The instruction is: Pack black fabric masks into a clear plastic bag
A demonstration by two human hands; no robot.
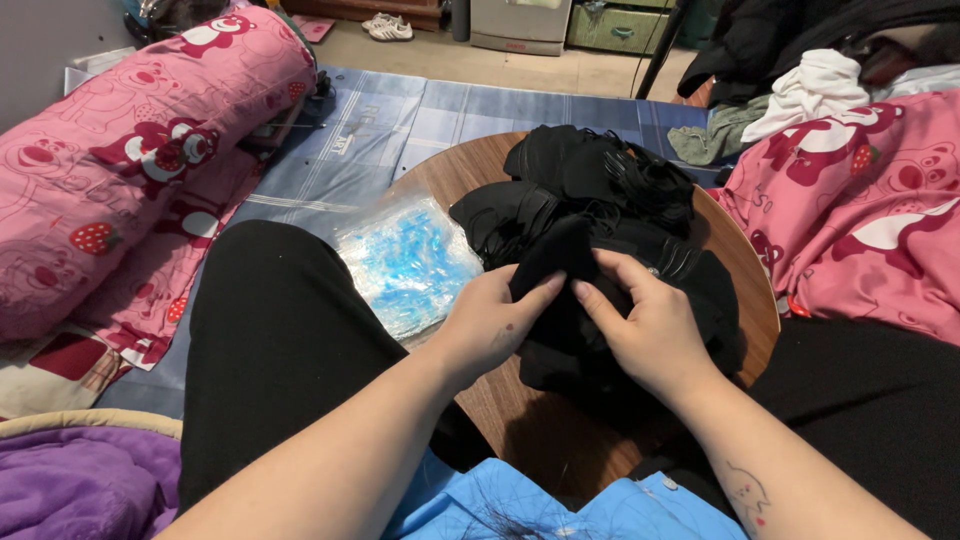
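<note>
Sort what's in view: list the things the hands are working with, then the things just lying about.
In hand:
left hand and right hand, both gripping a black mask
pile of black masks
round wooden table

Lying about:
clear bag of blue items
pink bear-print bolster
white cloth
white shoes

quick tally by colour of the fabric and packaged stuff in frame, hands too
Black face masks pile: 1
Clear bag of blue items: 1
Pink strawberry-bear bedding: 2, roll, blanket
White garment: 1
Purple blanket: 1
Hands on the pile: 2, left hand, right hand
Total: 8
</note>
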